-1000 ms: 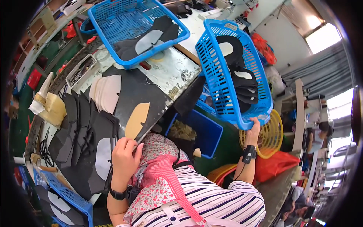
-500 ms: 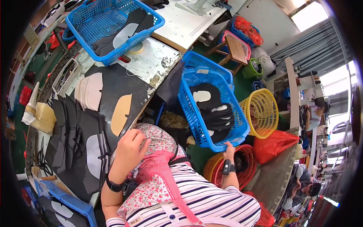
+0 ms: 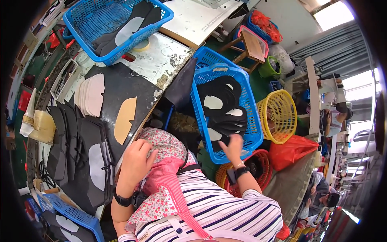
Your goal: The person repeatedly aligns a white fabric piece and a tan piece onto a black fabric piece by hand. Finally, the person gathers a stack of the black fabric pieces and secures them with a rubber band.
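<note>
While the right hand (image 3: pixel 233 146) reaches with spread fingers into the blue basket (image 3: pixel 246 108), it touches the black pieces (image 3: pixel 223 105) piled inside and grips none of them. That basket sits low beside the dark work table (image 3: pixel 121 86), at about three o'clock from it. At nine o'clock from the basket, the left hand (image 3: pixel 135 163) rests loosely curled and holding nothing on a flowered cloth (image 3: pixel 166 142). A yellow basket (image 3: pixel 278 115) stands just beside the blue one, at three o'clock.

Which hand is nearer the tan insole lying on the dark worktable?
Left. The left hand rests at the table edge just below the tan insole, apart from it. The right hand is far off, at the blue basket of black pieces.
</note>
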`<state>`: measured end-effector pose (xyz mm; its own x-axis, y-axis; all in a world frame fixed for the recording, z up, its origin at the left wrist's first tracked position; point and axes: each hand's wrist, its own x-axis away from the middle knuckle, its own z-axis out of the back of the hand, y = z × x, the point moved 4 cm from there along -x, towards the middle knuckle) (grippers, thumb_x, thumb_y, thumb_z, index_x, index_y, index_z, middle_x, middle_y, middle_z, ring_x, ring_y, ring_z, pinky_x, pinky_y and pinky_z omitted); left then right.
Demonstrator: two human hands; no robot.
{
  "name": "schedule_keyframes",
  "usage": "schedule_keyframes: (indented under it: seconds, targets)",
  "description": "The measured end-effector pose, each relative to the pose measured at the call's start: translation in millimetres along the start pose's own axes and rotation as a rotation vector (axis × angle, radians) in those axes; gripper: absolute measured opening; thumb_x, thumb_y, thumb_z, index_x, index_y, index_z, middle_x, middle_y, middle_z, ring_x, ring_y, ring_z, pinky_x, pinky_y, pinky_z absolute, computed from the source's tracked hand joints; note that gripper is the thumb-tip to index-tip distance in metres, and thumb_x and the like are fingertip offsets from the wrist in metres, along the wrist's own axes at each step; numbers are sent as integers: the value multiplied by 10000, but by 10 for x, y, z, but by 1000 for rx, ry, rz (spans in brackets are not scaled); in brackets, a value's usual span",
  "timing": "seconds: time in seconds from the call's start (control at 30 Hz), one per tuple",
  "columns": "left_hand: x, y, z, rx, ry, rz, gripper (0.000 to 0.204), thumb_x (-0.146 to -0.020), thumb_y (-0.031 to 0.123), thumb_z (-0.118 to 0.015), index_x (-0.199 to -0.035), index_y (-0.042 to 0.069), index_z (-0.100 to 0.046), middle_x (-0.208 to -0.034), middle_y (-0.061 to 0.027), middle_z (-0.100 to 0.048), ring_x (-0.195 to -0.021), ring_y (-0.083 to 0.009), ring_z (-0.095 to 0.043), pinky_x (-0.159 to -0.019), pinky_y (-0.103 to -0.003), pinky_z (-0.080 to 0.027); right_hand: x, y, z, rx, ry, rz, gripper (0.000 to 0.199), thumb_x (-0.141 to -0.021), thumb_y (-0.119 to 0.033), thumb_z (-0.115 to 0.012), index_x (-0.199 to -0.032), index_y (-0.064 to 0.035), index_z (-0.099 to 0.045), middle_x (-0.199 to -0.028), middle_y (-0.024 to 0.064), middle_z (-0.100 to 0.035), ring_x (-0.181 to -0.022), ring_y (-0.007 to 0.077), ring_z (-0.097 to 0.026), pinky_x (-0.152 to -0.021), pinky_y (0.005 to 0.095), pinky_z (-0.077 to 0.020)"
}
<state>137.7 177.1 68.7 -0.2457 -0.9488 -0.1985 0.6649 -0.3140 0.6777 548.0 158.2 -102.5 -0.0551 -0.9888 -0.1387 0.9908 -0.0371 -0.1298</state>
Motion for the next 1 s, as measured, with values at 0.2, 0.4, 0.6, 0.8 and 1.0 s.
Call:
schedule_keyframes:
  seconds: [0.2,0.4,0.6,0.8,1.0]
  targets:
    - [100,-82,26,31,-45,60,156,-798,105,-695,-849,3,-588,-838,-145,-576,-772,-342,-583,-682,-396,-482,-413,-539,-921,-169,-566,-94,473,-730,-370,-721,-923,49,-612,-900,264,-658,-871,431,-640,-775,493,-520]
    - [215,-226,-47,30,-68,129,152,-810,133,-686,-830,21,-586,-823,-134,-576,-765,-334,-579,-677,-404,-474,103,-525,-931,-40,-697,-25,468,-741,-409,-687,-904,24,-616,-900,267,-655,-865,435,-639,-787,507,-519]
    - [251,-276,-95,43,-29,156,167,-815,160,-686,-818,28,-583,-818,-128,-581,-772,-331,-578,-692,-407,-473,-247,-706,-839,-206,-606,-40,586,-742,-495,-692,-929,49,-578,-825,281,-645,-805,444,-638,-748,493,-520]
    - [330,-331,62,58,15,210,170,-806,156,-695,-815,27,-584,-836,-123,-594,-788,-328,-582,-709,-405,-477,-983,-844,-748,-136,-551,-6,634,-757,-562,-671,-997,17,-575,-866,214,-669,-805,408,-654,-711,457,-527]
    - [808,-463,424,17,316,369,177,-778,137,-713,-859,22,-604,-906,-134,-612,-842,-329,-589,-751,-402,-483,-1422,-1734,17,-425,-219,266,246,-822,-223,-693,-888,-18,-574,-850,152,-635,-747,337,-635,-643,414,-511]
